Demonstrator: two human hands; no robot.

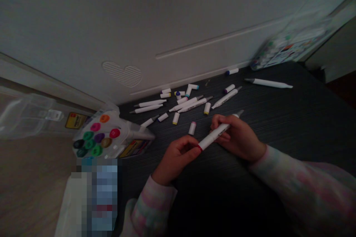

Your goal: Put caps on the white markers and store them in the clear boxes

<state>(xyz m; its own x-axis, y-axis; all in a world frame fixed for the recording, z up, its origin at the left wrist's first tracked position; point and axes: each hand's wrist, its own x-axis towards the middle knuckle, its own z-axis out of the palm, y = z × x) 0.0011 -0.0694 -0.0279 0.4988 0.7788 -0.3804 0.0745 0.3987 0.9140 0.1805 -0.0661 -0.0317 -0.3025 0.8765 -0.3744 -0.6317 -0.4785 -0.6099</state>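
Note:
Both my hands hold one white marker (215,135) over a dark table (292,118). My right hand (237,137) wraps its fingers round the marker's barrel, whose grey tip points up and right. My left hand (178,155) pinches the marker's lower end, where a red band shows. Just beyond my hands lie several uncapped white markers (191,104) and loose caps (192,128) scattered on the table. One more white marker (268,83) lies apart at the far right.
A clear case of markers with coloured round ends (100,137) lies at the table's left edge. A white cabinet front (167,37) rises behind the table. A printed sheet or pack (289,46) leans at the back right. Wooden floor (30,177) shows at left.

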